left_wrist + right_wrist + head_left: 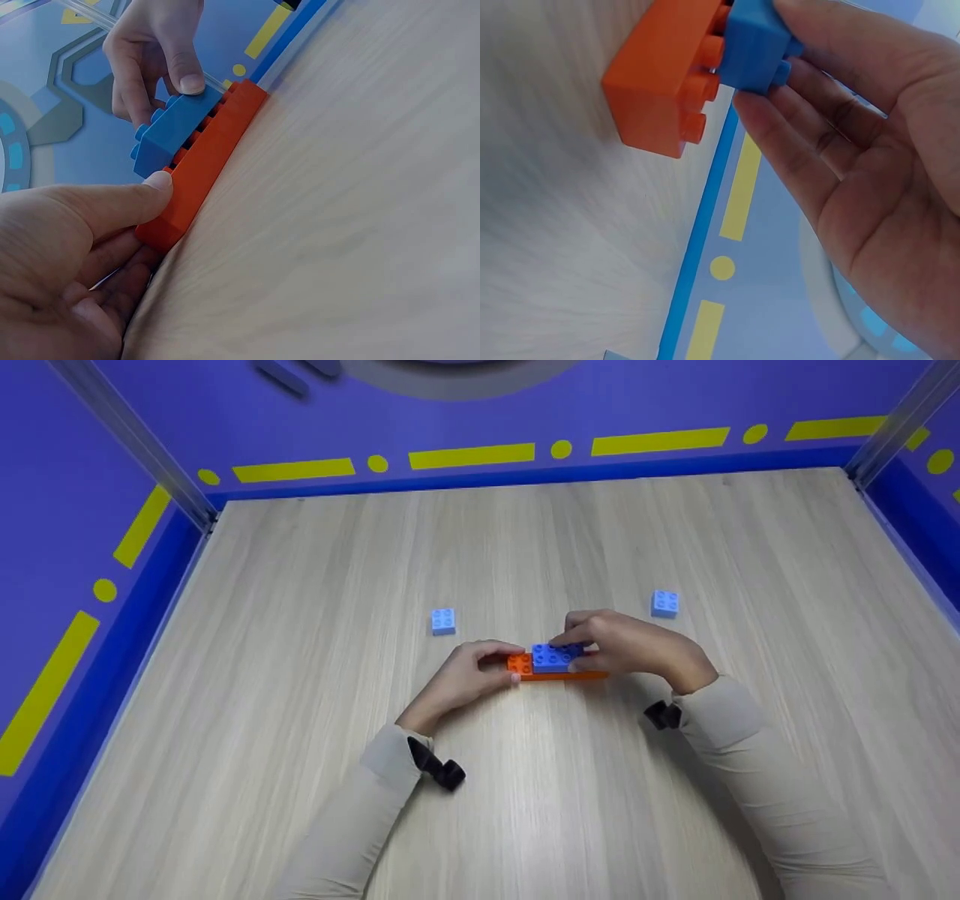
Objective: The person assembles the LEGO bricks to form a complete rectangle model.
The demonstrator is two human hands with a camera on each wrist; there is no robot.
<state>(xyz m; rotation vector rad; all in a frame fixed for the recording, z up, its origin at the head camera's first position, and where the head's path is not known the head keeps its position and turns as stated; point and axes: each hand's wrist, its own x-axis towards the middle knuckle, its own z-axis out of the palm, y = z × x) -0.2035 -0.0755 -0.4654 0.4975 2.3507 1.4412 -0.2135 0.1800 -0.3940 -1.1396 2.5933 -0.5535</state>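
A long orange toy building brick (562, 676) lies on the wooden table in the head view. My left hand (466, 673) grips its left end between thumb and fingers. Over the middle of it is a shorter blue brick (553, 662), pinched by my right hand (630, 643). Orange studs show along the seam under the blue brick (176, 133) in the left wrist view, so it is not flush with the orange one. Bare orange studs (694, 127) stick out past its end in the right wrist view.
Two small light blue bricks stand farther back on the table (360, 555): one light blue brick (443, 622) behind my left hand, the other light blue brick (664, 604) behind my right. Purple-blue walls (480, 427) with yellow marks border the table at back and sides.
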